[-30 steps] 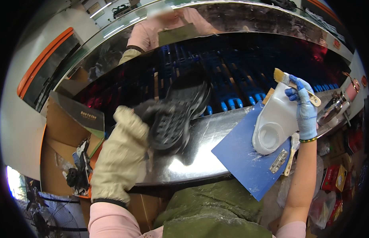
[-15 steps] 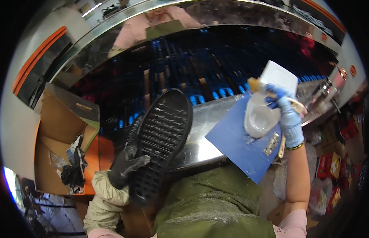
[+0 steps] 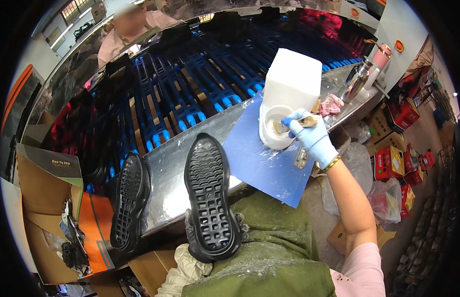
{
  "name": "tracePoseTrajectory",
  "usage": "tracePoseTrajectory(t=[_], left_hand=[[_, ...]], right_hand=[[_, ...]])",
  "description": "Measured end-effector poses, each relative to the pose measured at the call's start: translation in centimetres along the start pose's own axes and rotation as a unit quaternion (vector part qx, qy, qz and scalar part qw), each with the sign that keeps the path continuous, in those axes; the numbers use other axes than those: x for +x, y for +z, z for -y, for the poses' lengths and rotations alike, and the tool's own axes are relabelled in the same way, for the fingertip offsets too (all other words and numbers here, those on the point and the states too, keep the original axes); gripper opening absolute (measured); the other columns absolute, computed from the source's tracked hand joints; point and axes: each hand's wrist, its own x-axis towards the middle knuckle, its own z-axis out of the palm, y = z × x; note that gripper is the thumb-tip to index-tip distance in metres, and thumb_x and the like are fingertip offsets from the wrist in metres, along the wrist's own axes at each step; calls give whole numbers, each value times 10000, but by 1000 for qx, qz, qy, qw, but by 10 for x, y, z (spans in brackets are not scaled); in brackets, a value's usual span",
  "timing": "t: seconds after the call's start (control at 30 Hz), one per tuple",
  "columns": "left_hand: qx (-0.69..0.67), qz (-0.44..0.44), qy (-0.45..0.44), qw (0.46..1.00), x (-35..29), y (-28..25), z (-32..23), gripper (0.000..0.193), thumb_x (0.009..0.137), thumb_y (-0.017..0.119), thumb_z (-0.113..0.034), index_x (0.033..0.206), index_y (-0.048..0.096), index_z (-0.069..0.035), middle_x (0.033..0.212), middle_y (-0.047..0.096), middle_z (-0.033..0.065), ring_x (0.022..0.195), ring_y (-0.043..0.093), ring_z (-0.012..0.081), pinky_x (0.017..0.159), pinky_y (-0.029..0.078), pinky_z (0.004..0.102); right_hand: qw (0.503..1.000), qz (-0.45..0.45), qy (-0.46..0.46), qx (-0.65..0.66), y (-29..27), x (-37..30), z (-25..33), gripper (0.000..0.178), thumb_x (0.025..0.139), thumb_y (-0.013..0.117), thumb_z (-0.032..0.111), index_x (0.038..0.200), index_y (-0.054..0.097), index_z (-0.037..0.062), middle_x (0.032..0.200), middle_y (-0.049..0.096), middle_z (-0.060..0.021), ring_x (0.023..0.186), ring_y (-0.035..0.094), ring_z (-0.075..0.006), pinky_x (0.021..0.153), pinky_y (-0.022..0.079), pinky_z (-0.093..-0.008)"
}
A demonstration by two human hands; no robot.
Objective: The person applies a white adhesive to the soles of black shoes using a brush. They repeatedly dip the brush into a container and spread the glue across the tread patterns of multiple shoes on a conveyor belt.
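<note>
A black shoe sole (image 3: 206, 183) is held up over my lap, its gridded face toward me. My left hand (image 3: 190, 231), in a dark glove, grips it from behind; most of the fingers are hidden. In a light blue glove, my right hand (image 3: 315, 142) is closed around a brush (image 3: 307, 121). The bristle end is down inside the round cup-like opening of a white plastic container (image 3: 293, 74). That container stands on a blue sheet (image 3: 244, 144) spotted with white residue. Another black sole (image 3: 129, 200) lies to the left on the metal ledge (image 3: 165, 190).
Beyond the ledge runs a conveyor of blue-tipped rods (image 3: 190, 94). An open cardboard box (image 3: 47, 178) stands at left. Back right are a steel flask (image 3: 356, 79) and a pink cloth (image 3: 331, 105). Plastic bags (image 3: 356, 168) and red boxes (image 3: 388, 163) sit low at right.
My right hand has brought the brush from above the container down into its opening. The held sole has come nearer my lap and turned upright, apart from the other sole. The view has shifted.
</note>
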Motion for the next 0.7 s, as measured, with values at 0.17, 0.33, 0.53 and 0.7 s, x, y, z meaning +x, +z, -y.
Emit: tracePoseTrajectory(t=[0.17, 0.33, 0.53, 0.7], left_hand=[[-15, -191, 29, 981, -14, 30, 13, 710, 955, 526, -637, 1276, 624, -12, 1210, 652, 282, 1089, 649, 469, 949, 523, 646], [177, -577, 113, 789, 26, 3, 16, 391, 1044, 492, -351, 1163, 638, -9, 924, 689, 237, 784, 695, 403, 746, 575, 634], [-26, -124, 42, 991, -5, 16, 9, 777, 963, 474, -678, 1425, 545, -58, 1286, 611, 342, 1067, 647, 544, 934, 502, 709], [-60, -42, 11, 997, -16, 1, 0, 781, 966, 484, -669, 1448, 530, -56, 1330, 597, 338, 1106, 650, 525, 985, 491, 708]], right_hand=[[940, -75, 35, 330, -37, -30, 9, 242, 1014, 644, 225, 1078, 727, 7, 904, 733, -61, 656, 647, -78, 561, 497, -179], [793, 84, 196, 570, 34, -66, -1, 296, 999, 657, 278, 1125, 703, 13, 967, 699, -90, 684, 589, -94, 550, 479, -244], [909, 51, 117, 396, 155, -33, 72, 133, 961, 731, 196, 987, 706, 68, 795, 687, 1, 653, 594, -52, 599, 480, -224], [898, 339, -111, 257, 122, -114, 98, 132, 964, 723, 175, 1017, 717, 54, 826, 705, -21, 741, 661, -102, 708, 536, -263]])
